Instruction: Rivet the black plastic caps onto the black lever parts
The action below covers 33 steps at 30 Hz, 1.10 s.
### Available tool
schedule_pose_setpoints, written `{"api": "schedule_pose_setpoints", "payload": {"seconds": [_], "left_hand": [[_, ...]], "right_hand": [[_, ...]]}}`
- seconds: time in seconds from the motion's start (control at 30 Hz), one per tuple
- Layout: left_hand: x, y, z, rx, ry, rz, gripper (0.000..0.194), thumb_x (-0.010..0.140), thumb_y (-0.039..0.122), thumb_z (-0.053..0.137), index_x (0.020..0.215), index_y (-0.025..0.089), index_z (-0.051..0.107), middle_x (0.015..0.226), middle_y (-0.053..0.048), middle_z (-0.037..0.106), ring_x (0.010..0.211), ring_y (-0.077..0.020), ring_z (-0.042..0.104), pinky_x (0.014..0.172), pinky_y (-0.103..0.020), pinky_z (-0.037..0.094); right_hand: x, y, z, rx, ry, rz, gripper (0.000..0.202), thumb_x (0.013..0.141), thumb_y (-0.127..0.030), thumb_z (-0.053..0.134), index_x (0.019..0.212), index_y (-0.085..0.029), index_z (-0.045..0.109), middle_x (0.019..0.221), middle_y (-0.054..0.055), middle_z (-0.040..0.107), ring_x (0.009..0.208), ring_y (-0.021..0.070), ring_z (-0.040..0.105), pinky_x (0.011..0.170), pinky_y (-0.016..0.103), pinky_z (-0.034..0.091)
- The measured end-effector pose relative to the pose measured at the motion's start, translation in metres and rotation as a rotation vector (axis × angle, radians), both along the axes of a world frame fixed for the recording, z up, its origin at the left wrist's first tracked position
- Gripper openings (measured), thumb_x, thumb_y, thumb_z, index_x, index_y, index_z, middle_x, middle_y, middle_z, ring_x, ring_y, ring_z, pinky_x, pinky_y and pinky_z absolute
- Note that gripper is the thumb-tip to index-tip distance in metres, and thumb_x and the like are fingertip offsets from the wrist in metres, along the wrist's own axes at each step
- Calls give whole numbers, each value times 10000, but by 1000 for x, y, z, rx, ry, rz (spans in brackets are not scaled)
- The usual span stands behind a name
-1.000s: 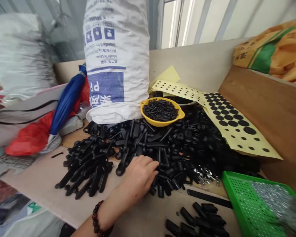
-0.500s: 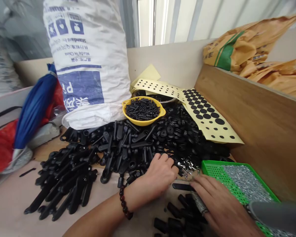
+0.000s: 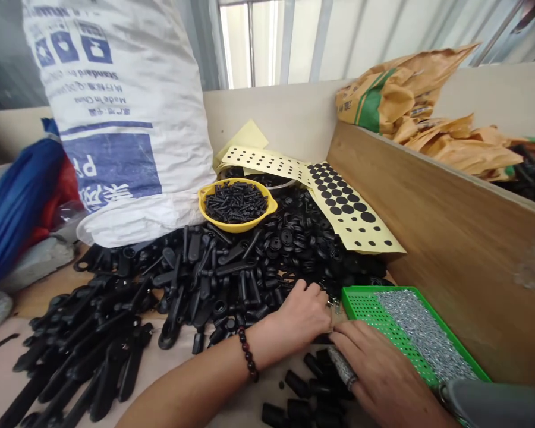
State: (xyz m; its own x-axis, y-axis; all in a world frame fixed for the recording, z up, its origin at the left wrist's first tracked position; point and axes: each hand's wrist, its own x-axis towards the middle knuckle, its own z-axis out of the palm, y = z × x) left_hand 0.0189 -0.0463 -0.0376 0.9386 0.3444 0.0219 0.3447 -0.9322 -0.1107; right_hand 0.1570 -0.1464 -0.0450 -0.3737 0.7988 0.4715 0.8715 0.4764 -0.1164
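My left hand (image 3: 305,312), with a beaded bracelet on its wrist, reaches over the near edge of the black parts pile, fingers curled by the small shiny metal pieces (image 3: 335,304). What its fingertips hold is hidden. Close against it on the right is my right hand (image 3: 374,356), bent around a grey patterned handle (image 3: 342,367). The tool's far end is hidden between the hands. Short black cylinders (image 3: 298,383) lie just below both hands.
Behind are a yellow bowl (image 3: 236,208) of black screws and a white sack (image 3: 129,107). A green tray (image 3: 365,315) of metal pieces stands right, beside a wooden partition (image 3: 428,220). Black handles (image 3: 109,368) lie left. A grey tool body (image 3: 494,401) sits lower right.
The view has turned right, so the surroundings have shifted left. My hands have come together, and the shiny metal pieces are now mostly covered by my left hand.
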Motion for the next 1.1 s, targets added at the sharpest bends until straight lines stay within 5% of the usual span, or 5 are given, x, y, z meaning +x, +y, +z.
{"api": "schedule_pose_setpoints", "payload": {"seconds": [0.2,0.8,1.1], "left_hand": [[-6,18,5,-59,-57,133,122,891,182,478,844,154,587,849,-61,579,829,-206,481,669,-328,357],[-1,11,2,-144,-27,120,134,860,153,487,821,141,615,923,-88,550,909,-241,456,733,-378,390],[-6,28,12,-439,-269,235,153,848,138,484,792,159,625,851,-55,625,850,-198,526,769,-323,412]], "right_hand": [[6,7,6,37,36,-23,452,495,-35,372,871,-197,562,818,69,645,757,230,587,595,318,449],[8,10,-1,-8,71,-42,419,509,-29,373,838,-176,586,819,84,638,742,231,572,614,326,469],[7,10,-2,-10,65,-70,454,546,-9,352,917,-180,550,865,90,637,782,240,603,637,343,494]]}}
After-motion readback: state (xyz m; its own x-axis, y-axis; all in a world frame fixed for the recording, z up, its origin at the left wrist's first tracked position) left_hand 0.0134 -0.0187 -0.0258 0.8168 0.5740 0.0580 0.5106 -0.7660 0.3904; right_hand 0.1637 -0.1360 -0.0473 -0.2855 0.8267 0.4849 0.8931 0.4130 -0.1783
